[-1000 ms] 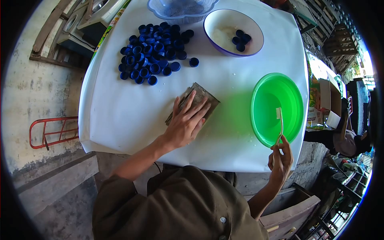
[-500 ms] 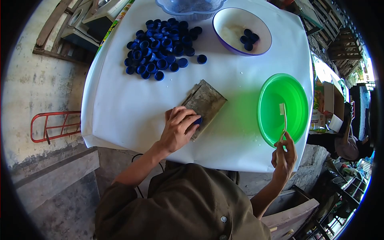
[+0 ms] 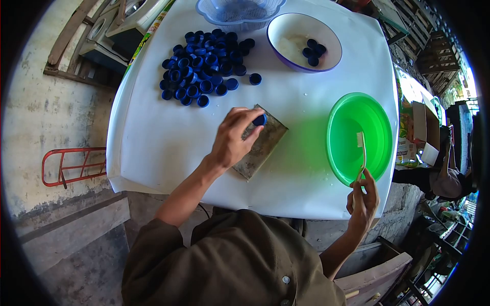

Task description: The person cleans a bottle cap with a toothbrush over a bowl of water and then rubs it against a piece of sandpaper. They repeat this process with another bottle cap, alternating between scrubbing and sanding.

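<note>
My left hand point(image 3: 232, 137) pinches a dark blue bottle cap point(image 3: 260, 120) between thumb and fingers, over a worn, brownish flat board point(image 3: 263, 148) on the table. My right hand point(image 3: 363, 201) grips a toothbrush point(image 3: 363, 153) by the lower handle, bristles up, over the near rim of a green basin point(image 3: 337, 168). A heap of blue caps point(image 3: 204, 66) spreads beyond my left hand, and one single cap point(image 3: 255, 79) lies just right of it. Several more caps point(image 3: 313, 51) rest in a white bowl with a purple outside point(image 3: 286, 30).
A translucent bluish plastic basket point(image 3: 240, 23) stands at the table's far edge. White sheeting covers the table point(image 3: 153, 148). At left, a red metal frame point(image 3: 74, 166) stands near the wall. Off to the right are a cardboard box point(image 3: 426, 127) and another person point(image 3: 446, 181).
My left hand has moved away from my body across the board, lifting the blue cap toward its far end. My right hand and the toothbrush have hardly moved.
</note>
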`<state>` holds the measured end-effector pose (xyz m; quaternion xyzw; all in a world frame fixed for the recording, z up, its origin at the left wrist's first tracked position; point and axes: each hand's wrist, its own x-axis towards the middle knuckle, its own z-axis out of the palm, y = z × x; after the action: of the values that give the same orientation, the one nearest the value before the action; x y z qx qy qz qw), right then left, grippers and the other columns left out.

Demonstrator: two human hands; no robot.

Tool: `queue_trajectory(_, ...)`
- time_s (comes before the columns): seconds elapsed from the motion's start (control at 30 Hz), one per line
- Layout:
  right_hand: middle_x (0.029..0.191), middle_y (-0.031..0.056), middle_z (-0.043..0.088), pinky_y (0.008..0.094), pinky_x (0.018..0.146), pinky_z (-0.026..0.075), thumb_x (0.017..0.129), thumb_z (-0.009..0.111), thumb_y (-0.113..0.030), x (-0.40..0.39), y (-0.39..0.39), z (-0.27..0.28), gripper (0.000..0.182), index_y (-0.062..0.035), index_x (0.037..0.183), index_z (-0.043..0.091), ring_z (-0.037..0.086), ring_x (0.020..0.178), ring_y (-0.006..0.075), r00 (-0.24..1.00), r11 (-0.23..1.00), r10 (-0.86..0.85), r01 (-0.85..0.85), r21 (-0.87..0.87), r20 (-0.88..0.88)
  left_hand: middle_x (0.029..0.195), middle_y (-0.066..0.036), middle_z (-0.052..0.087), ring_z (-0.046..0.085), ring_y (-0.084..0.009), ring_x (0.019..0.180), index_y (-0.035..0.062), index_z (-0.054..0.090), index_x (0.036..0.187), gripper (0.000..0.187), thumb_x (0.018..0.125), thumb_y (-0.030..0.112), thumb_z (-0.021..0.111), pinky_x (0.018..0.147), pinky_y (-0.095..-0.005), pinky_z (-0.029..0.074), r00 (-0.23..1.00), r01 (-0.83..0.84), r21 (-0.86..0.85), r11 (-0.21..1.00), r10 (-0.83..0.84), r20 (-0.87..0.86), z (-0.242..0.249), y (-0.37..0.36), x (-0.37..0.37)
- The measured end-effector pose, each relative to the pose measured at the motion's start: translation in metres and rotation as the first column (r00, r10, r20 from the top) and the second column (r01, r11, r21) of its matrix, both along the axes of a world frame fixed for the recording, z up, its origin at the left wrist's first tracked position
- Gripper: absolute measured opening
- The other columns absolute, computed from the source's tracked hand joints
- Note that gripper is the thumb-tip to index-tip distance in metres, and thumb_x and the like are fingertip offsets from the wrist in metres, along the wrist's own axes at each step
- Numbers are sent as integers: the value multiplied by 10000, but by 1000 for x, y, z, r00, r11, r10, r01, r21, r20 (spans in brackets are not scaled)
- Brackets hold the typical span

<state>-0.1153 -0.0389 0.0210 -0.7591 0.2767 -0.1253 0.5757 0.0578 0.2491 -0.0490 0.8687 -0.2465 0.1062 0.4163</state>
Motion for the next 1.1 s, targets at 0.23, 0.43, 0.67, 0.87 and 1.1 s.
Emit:
queue_trajectory(0.23,798,44,587,201,365,217,964,579,-4,-6,-2,-4,399,17,1362,559,410,445,6,1000,1000,-10,10,15,3,1079,-76,682,597,-264,1016,92,689,1167,422,765,42,809,880,-372,502,997,28,147,989,-17,-77,-14,4,5)
queue_trajectory(0.43,798,47,592,200,365,215,963,584,-5,-7,-1,-2,400,17,1362,559,409,447,6,1000,999,-31,31,13,-1,932,-58,694,571,-244,988,135,701,1168,453,742,61,834,883,-366,471,994,-76,-69,995,81,75,4,4,6)
queue_trajectory(0.67,793,47,596,199,365,213,965,589,-10,-5,2,-5,397,21,1359,559,406,449,5,999,999,-29,28,37,25,907,-56,693,575,-220,946,111,679,1205,460,769,69,820,888,-373,450,998,6,209,978,6,-58,-9,9,6)
queue_trajectory(0.87,801,47,597,196,365,214,961,591,-8,-6,2,0,396,26,1355,560,410,449,8,999,998,-45,45,32,4,1082,-41,719,562,-227,950,119,688,1180,428,773,74,814,844,-351,478,999,-45,-120,992,43,-18,15,21,-17)
queue_trajectory(1.1,823,51,594,198,358,212,964,583,-9,0,1,-1,392,28,1353,558,404,441,9,999,999,0,-2,39,48,1120,-102,690,582,-238,972,99,654,1225,428,817,66,777,893,-388,443,982,56,167,984,-24,-186,-4,32,-34)
